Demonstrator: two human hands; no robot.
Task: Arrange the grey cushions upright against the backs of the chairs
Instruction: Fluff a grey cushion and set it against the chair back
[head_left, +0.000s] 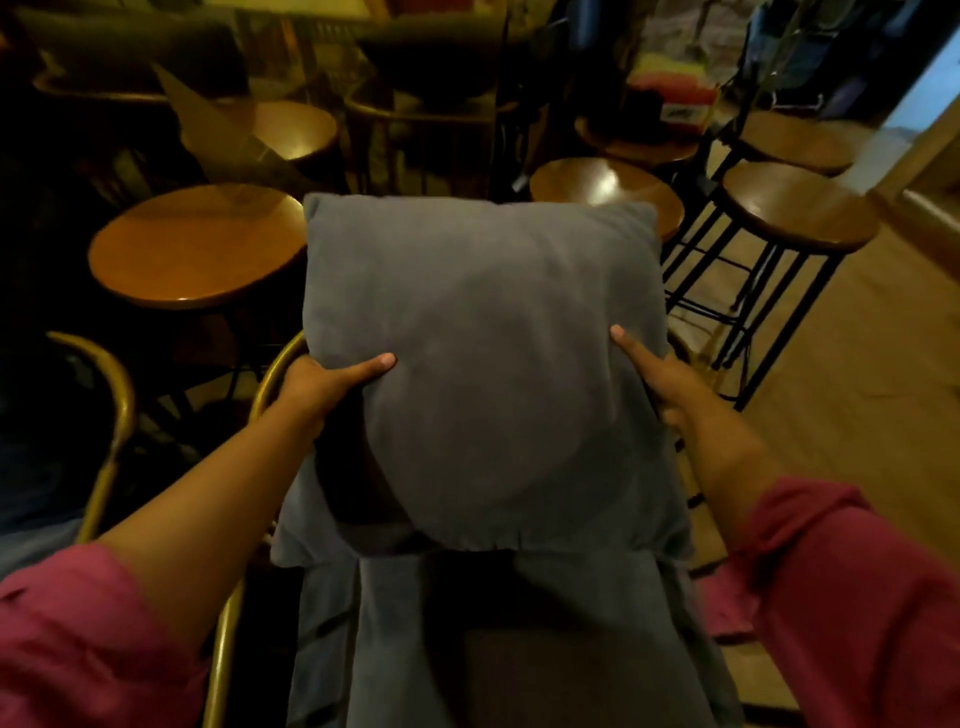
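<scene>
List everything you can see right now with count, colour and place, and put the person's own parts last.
grey cushion: one, held at both sides, centre, above the chair.
second grey cushion: one, lying lower on the chair, bottom centre.
chair frame: one, brass-coloured curved tube, left of the held cushion.
another chair frame: one, brass-coloured, far left.
round wooden table: one, brown, left of centre.
wooden stools: at least three, brown seats on black legs, right.
wooden floor: light brown, right.
pink sleeves: two, bottom corners.
left hand: one, gripping the cushion's left edge.
right hand: one, gripping its right edge.
</scene>
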